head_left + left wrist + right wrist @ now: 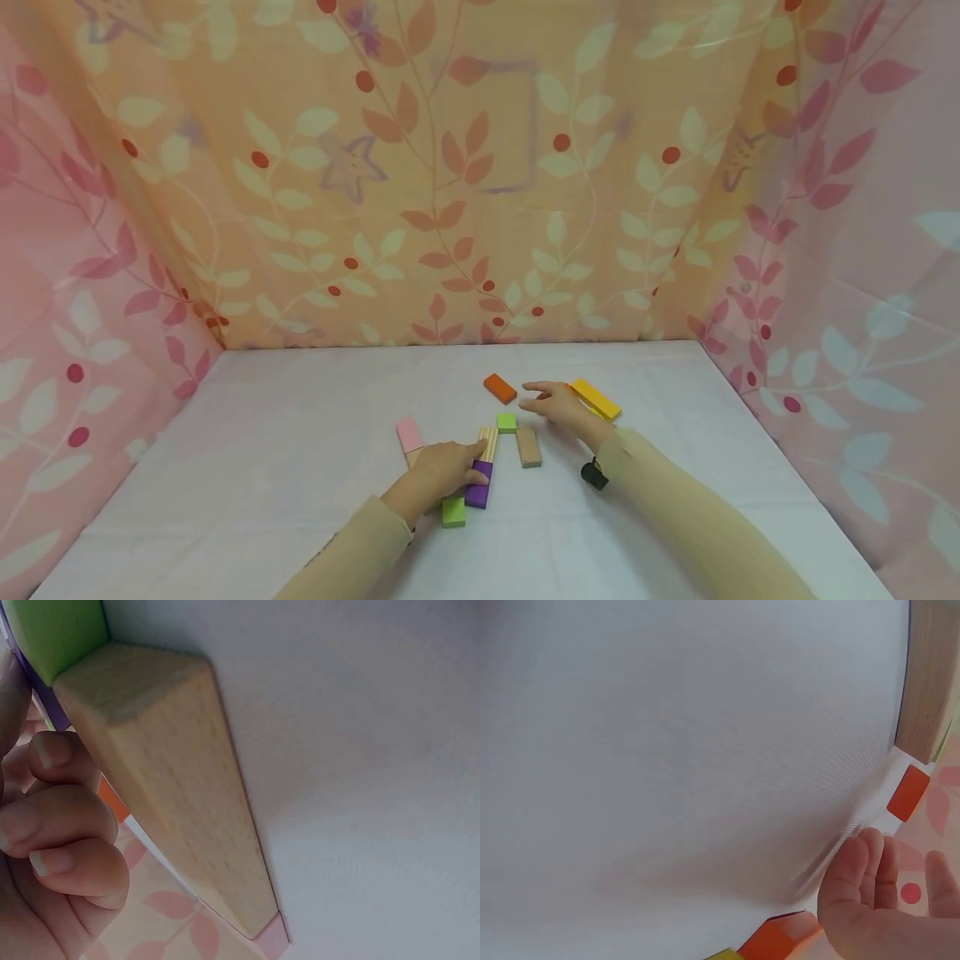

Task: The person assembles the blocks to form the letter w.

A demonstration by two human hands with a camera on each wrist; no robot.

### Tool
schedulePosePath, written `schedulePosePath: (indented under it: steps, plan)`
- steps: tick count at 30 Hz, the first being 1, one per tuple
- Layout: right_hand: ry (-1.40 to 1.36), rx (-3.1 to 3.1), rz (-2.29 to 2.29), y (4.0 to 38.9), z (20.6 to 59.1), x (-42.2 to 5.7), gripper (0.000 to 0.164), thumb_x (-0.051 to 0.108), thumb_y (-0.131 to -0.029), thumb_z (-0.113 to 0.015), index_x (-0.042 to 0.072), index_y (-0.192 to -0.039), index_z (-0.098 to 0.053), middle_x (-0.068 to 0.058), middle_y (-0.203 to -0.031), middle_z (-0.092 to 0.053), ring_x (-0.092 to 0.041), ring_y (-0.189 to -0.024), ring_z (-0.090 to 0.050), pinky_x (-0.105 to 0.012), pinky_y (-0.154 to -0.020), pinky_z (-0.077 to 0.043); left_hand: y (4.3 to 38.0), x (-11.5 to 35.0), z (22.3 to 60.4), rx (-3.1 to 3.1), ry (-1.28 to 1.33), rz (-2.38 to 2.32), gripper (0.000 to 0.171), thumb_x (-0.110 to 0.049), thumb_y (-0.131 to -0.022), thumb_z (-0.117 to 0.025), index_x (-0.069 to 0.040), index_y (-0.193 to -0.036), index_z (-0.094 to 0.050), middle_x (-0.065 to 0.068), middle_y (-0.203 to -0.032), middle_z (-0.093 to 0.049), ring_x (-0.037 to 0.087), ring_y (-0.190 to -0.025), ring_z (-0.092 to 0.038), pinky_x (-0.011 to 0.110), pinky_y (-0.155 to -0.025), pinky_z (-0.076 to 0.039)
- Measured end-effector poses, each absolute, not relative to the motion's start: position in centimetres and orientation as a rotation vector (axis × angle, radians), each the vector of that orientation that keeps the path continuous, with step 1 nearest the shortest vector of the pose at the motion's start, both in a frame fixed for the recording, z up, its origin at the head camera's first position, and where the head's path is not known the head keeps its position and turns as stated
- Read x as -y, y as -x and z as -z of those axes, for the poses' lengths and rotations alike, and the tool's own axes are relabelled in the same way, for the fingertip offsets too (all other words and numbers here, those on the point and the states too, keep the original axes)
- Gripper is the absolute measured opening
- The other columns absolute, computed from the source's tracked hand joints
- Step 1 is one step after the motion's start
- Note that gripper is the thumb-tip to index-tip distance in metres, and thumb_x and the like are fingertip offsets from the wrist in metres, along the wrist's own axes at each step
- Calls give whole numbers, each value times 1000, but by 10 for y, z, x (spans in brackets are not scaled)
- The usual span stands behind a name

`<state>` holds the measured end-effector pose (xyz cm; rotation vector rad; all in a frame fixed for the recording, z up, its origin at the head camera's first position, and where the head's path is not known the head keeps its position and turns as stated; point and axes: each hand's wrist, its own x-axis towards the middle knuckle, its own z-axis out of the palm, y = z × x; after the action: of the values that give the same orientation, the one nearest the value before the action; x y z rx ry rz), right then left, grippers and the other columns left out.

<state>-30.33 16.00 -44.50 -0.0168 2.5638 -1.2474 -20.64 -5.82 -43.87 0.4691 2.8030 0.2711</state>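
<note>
My left hand (442, 471) reaches over a line of blocks, its index finger along a striped wooden block (490, 437) and its thumb on a purple block (477, 496). In the left wrist view the other fingers (75, 814) bend loosely beside a plain wooden block (180, 787), with a green block (56, 634) at its near end and a pink block (272, 941) at its far end. Past the line, my right hand (562, 407) hovers with nothing in its grasp, fingers spread toward an orange block (500, 388). That same orange block (909, 793) shows beyond its fingertips in the right wrist view.
A light green block (506, 423) and a brown wooden block (528, 447) lie between my hands. Beyond the right hand is a long yellow block (597, 398), with a second orange block (780, 937) partly hidden by that hand. Patterned curtains (420, 167) enclose the white tabletop (262, 433).
</note>
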Motion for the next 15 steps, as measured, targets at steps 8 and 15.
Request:
schedulePosePath:
  steps: [8,15]
  plan:
    - [140,-2511,1279,320,446,-149,56,30,-93,-67,10,-142,-50,-21,-138,-50,-34,-122,-48,-49,-101,-39,209,58,440,-2802,-468,-225,63,-47,-89,-65,-19,-143,-51,9,-120,-67,23,-100,-63,40,-90,-48]
    - [100,-2456,1239,336,455,-142,62,29,-89,-73,12,-143,-50,-20,-147,-41,-37,-133,-38,-53,-109,-28,206,58,438,-2792,-457,-274,64,-46,-88,-66,-18,-143,-51,10,-119,-67,24,-100,-62,43,-92,-47]
